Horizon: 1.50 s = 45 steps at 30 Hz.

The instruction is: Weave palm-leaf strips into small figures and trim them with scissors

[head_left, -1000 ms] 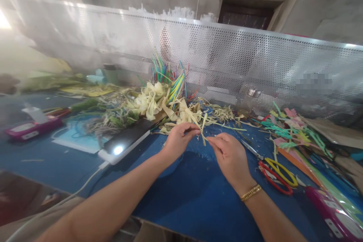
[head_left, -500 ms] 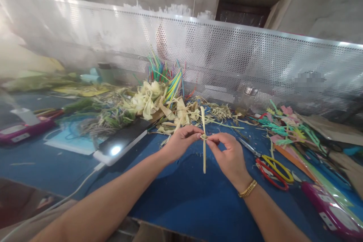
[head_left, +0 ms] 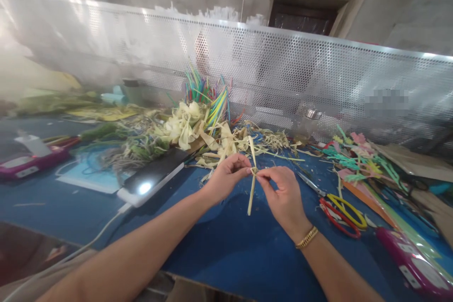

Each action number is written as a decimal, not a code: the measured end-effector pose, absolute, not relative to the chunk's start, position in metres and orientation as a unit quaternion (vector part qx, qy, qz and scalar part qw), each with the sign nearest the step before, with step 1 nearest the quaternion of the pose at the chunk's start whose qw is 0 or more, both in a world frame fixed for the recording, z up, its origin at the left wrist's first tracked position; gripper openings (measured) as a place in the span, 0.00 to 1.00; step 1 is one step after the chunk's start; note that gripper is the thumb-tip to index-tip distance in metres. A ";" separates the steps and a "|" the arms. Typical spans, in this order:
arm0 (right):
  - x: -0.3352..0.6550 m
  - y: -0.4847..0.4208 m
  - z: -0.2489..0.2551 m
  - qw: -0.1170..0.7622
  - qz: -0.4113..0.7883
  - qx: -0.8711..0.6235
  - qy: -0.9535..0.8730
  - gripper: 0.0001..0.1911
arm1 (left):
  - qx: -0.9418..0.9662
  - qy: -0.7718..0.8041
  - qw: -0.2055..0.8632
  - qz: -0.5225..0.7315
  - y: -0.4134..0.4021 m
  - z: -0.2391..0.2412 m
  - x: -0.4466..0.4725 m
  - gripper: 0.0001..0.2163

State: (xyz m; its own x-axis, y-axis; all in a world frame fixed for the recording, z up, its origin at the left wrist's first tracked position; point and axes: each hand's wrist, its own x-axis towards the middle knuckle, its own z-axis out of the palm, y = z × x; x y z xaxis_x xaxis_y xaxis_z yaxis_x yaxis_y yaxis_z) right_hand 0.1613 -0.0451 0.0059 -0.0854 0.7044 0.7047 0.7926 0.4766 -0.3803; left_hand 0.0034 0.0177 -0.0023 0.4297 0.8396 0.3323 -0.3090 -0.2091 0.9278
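A narrow pale-yellow strip of dried leaf (head_left: 251, 196), with a small knot or fold at its middle, stands nearly upright above the table. My left hand (head_left: 230, 174) pinches it at the fold from the left. From the other side, my right hand (head_left: 283, 191) closes thumb and forefinger on the same spot. The strip's two ends stick out free, one up and one down. The fingertips partly hide the fold. Behind the hands lies a heap of pale dried leaves (head_left: 187, 125).
Scissors with red and yellow handles (head_left: 341, 214) lie right of my right hand. A lit phone-like device on a white block (head_left: 148, 188), with a cable, is at left. Colourful pipe cleaners (head_left: 208, 96) stand behind. Purple power strips (head_left: 412, 262) lie at both sides. A perforated metal panel (head_left: 226, 52) borders the back.
The leaf strip has tilted slightly, its lower end swinging left. Both hands keep their pinch at the fold, and the right hand has shifted a little left.
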 end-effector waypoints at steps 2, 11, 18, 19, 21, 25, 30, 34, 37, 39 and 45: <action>0.161 -0.045 0.006 0.447 -0.052 -0.509 -0.734 0.06 | 0.605 0.225 0.590 0.486 0.017 -0.002 0.003 0.08; 0.159 -0.046 0.007 0.464 -0.059 -0.514 -0.720 0.04 | 0.601 0.229 0.604 0.471 0.016 -0.003 0.004 0.10; 0.160 -0.045 0.006 0.456 -0.064 -0.515 -0.723 0.04 | 0.595 0.225 0.623 0.456 0.016 -0.003 0.002 0.09; 0.160 -0.045 0.006 0.458 -0.067 -0.515 -0.721 0.04 | 0.590 0.216 0.633 0.453 0.015 -0.003 0.002 0.10; 0.160 -0.045 0.006 0.461 -0.074 -0.514 -0.719 0.04 | 0.583 0.203 0.642 0.454 0.014 -0.003 0.003 0.12; 0.159 -0.046 0.007 0.461 -0.078 -0.508 -0.723 0.04 | 0.578 0.203 0.634 0.472 0.014 -0.003 0.004 0.13; 0.159 -0.047 0.008 0.453 -0.083 -0.505 -0.730 0.04 | 0.572 0.210 0.638 0.471 0.015 -0.003 0.004 0.12; 0.159 -0.047 0.007 0.431 -0.102 -0.502 -0.743 0.04 | 0.553 0.220 0.649 0.475 0.015 -0.003 0.004 0.11; 0.158 -0.049 0.008 0.407 -0.148 -0.508 -0.745 0.04 | 0.511 0.225 0.677 0.480 0.015 -0.002 0.004 0.10; 0.156 -0.052 0.009 0.390 -0.180 -0.513 -0.743 0.08 | 0.483 0.223 0.697 0.480 0.015 0.000 0.003 0.10; 0.153 -0.056 0.011 0.372 -0.218 -0.514 -0.742 0.04 | 0.471 0.225 0.705 0.480 0.012 0.000 0.004 0.10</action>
State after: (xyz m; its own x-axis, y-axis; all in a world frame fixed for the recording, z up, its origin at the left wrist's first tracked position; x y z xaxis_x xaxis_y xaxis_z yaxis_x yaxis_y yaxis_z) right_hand 0.1531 -0.0559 0.0112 -0.1956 0.6000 0.7757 0.9245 0.3767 -0.0583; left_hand 0.0042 0.0120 0.0004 0.4387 0.8883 0.1358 -0.4648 0.0949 0.8803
